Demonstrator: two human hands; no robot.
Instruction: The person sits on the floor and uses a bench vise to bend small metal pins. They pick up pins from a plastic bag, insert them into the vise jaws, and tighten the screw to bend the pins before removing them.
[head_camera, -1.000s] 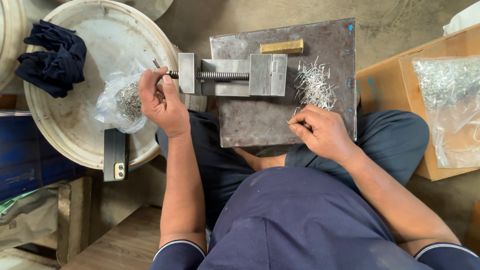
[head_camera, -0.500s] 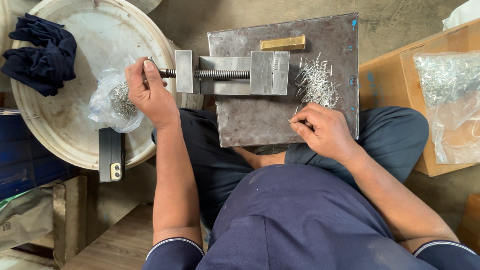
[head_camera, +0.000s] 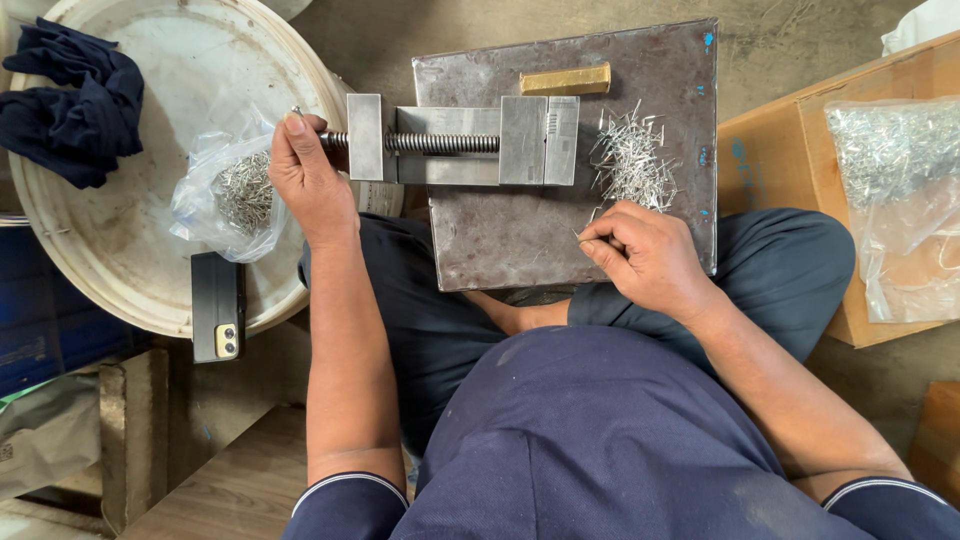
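A small steel vise (head_camera: 470, 142) lies on a grey metal plate (head_camera: 520, 240) resting across my lap. My left hand (head_camera: 305, 180) grips the vise's screw handle at the plate's left edge. My right hand (head_camera: 645, 260) rests on the plate's lower right and pinches a thin metal pin between its fingertips. A loose heap of shiny pins (head_camera: 632, 160) lies just above that hand, to the right of the vise jaws. A brass block (head_camera: 566, 80) sits at the plate's top edge.
A clear bag of pins (head_camera: 228, 195), a dark blue cloth (head_camera: 70, 100) and a phone (head_camera: 216, 320) lie on a white round lid (head_camera: 120, 250) at left. At right, a cardboard box (head_camera: 790, 150) holds another bag of pins (head_camera: 895, 190).
My left hand has shifted slightly on the vise handle. My right hand stays on the plate with its pin.
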